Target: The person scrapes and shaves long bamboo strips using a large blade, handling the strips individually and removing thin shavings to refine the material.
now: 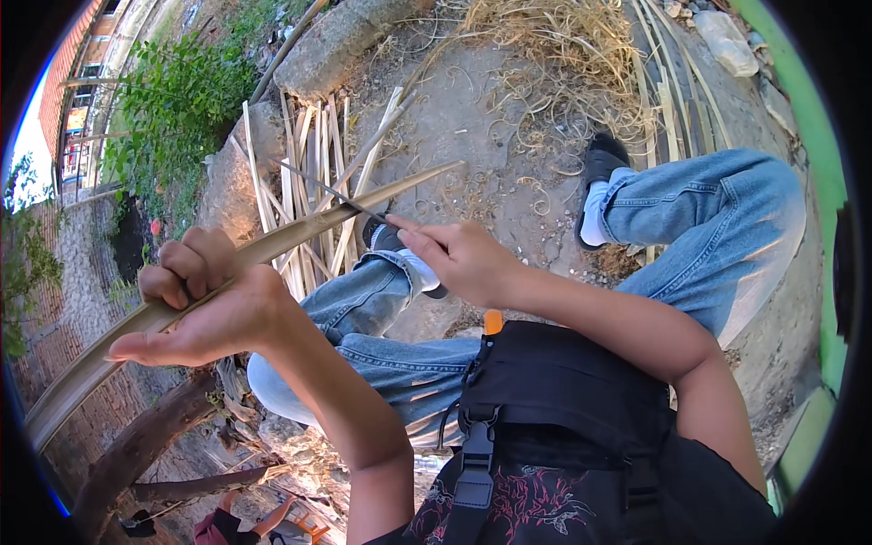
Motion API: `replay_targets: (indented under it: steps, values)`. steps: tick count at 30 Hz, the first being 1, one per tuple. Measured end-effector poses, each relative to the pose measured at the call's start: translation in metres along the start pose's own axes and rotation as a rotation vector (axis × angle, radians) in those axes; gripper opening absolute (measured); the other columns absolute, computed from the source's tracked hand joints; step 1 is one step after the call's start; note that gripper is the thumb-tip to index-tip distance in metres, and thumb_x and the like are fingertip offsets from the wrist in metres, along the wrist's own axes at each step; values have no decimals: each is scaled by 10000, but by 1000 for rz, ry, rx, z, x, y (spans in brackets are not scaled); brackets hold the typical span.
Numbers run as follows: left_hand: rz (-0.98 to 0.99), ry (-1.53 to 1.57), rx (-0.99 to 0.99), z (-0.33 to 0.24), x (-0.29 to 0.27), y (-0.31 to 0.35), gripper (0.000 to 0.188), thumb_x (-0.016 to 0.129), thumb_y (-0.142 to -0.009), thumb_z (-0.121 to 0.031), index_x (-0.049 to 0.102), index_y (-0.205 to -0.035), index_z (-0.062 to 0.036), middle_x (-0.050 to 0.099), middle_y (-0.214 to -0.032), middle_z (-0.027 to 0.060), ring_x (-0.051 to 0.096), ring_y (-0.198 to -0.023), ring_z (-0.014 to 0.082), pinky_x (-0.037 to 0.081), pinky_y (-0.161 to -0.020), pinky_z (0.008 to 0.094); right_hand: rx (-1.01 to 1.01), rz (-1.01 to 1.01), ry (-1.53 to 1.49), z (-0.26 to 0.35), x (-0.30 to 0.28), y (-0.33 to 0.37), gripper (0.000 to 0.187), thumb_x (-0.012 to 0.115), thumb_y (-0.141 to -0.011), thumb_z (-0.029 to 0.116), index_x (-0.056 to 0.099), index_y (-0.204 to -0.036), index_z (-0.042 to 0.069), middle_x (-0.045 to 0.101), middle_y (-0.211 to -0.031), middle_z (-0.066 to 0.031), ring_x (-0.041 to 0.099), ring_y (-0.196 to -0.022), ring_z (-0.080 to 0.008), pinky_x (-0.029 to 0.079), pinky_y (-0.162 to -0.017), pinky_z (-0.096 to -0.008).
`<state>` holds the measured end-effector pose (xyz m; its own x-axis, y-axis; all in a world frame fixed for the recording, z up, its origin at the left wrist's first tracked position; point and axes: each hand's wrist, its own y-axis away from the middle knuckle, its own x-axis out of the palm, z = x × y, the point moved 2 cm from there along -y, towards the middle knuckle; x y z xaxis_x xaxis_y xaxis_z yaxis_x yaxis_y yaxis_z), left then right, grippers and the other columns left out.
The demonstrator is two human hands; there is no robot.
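Open air is lying above the bare dirt ground (pixel 472 118) between the two hands and the dry shavings heap (pixel 554 54), giving free passage forward. The long bamboo strip (pixel 300 232) is slanting across the left side, barring the way there. The bent jeans-clad knees (pixel 381 309) are crowding the space beneath, and split bamboo slats (pixel 304 173) are cluttering the ground ahead-left.

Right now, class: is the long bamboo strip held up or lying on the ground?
Held up: the left hand grips the bamboo strip above the knees, the blade across it.
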<state>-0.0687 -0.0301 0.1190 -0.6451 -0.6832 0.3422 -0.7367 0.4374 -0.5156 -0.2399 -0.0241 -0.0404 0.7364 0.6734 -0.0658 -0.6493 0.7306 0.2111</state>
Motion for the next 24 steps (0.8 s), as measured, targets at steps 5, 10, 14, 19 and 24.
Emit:
replay_targets:
  steps: [5,10,14,19,24]
  values:
    - [-13,10,2,4,-3,-3,632,272,-876,-735,230,-604,-166,171,-476,-42,113,-418,58,82,-402,242,268,-62,253,-136,-26,-31,444,383,-969,385,634,-1107,46,611,-673,-202,629,-658,-352,468,-636,-449]
    - [-55,-11,-13,6,-12,-8,641,280,-866,-746,232,-602,-164,182,-480,-38,118,-424,60,82,-411,241,281,-78,155,-86,-9,-28,430,393,-967,377,636,-1109,52,618,-698,-205,623,-657,-356,464,-635,-452]
    - [-90,-19,-33,1,-14,-11,647,299,-855,-753,229,-600,-163,186,-486,-35,120,-423,65,81,-416,243,126,53,98,-45,-2,-27,426,403,-964,375,632,-1134,58,620,-703,-210,621,-664,-364,463,-638,-443]
    - [-24,-7,-53,9,-30,-15,633,300,-865,-728,211,-598,-161,167,-504,-29,126,-444,81,85,-438,262,267,-163,318,-169,-41,-38,418,419,-958,357,641,-1033,10,642,-781,-226,627,-725,-345,469,-700,-430]
    - [16,50,-80,6,-37,-19,638,355,-840,-741,209,-596,-170,167,-492,-36,115,-428,66,78,-419,248,250,-59,147,-85,-12,-43,408,420,-957,346,639,-994,4,651,-853,-241,619,-738,-358,463,-729,-432]
